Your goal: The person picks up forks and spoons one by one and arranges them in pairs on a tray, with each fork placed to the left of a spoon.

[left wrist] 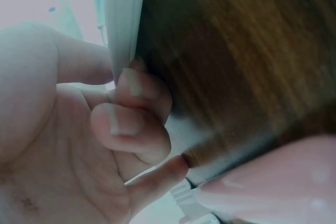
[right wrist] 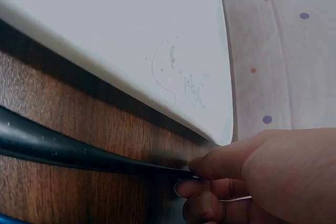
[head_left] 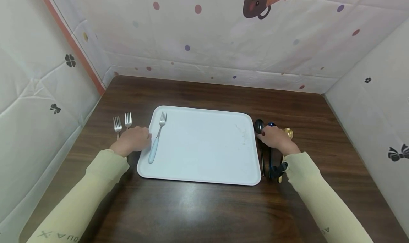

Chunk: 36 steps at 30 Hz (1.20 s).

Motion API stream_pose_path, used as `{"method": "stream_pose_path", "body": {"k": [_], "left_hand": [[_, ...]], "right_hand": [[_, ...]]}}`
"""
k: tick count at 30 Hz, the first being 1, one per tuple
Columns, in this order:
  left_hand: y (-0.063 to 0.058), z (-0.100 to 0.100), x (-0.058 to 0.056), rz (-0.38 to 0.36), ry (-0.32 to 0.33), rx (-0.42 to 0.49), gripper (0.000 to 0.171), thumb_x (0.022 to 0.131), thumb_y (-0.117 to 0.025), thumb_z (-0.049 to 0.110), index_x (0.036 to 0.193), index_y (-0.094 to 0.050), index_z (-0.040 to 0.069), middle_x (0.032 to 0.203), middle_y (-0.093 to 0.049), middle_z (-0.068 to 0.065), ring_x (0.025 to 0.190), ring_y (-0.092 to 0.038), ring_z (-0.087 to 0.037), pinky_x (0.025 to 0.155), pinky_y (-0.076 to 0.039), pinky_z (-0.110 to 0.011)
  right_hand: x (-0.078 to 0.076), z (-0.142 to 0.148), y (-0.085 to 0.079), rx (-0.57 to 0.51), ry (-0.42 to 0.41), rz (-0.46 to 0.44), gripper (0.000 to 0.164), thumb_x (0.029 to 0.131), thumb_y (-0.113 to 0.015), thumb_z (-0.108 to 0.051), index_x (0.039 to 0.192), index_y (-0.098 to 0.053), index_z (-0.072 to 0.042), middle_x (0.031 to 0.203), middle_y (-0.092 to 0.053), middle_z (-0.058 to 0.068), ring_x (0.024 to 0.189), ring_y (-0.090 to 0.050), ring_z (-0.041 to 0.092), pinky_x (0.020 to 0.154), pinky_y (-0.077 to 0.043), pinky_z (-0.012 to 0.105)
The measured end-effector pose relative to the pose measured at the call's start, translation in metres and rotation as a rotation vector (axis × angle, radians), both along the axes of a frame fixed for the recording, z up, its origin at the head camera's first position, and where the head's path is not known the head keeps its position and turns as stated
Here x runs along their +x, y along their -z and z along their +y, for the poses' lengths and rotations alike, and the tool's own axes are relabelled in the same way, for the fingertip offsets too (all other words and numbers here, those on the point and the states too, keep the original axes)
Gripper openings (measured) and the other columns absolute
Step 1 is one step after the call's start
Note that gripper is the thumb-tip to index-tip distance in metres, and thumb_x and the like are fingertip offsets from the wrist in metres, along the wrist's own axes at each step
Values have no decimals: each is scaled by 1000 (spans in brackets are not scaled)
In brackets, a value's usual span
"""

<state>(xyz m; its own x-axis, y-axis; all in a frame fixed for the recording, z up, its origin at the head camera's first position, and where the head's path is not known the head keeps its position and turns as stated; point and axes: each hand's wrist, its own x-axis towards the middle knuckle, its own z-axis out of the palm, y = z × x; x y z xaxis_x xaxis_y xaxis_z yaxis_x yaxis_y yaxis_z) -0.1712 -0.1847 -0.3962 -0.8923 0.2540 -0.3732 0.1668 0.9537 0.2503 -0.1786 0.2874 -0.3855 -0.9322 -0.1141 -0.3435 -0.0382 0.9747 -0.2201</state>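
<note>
At the left edge of a white tray (head_left: 204,147), my left hand (head_left: 135,140) grips the rim. In the left wrist view the thumb lies over the rim (left wrist: 123,19) and the curled fingers (left wrist: 144,90) are under it. A fork with a light blue handle (head_left: 153,150) lies on the tray's left side. Right of the tray, my right hand (head_left: 276,136) pinches a black spoon (right wrist: 89,153) by its neck between thumb and fingers. The spoon's bowl (head_left: 258,126) shows just beyond the fingertips.
Two forks, one (head_left: 117,123) left of the other (head_left: 128,119), lie beside my left hand, handles mostly hidden. A blue spoon (head_left: 271,124) and a gold spoon (head_left: 289,132) lie partly under my right hand. Patterned cloth (head_left: 211,40) walls the brown table (head_left: 188,207) at back and sides.
</note>
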Motion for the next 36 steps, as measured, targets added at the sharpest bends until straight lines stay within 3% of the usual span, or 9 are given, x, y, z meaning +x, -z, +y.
{"method": "stream_pose_path", "body": {"k": [15, 36], "left_hand": [[-1, 1, -1, 12, 5, 4, 35, 95, -37, 23, 96, -59, -4, 66, -51, -9, 57, -49, -22, 52, -39, -34], [1, 2, 0, 21, 13, 7, 33, 94, -37, 21, 94, -59, -4, 65, -50, -9, 56, -48, -22, 51, -38, -33]], "right_hand": [[-1, -3, -1, 21, 5, -19, 30, 93, -46, -24, 67, -49, -9, 60, -45, 5, 53, -44, 19, 50, -35, 32], [-1, -1, -5, -3, -26, -21, 32, 91, -49, -23, 61, -52, -10, 56, -46, 4, 52, -45, 19, 50, -36, 31]]}}
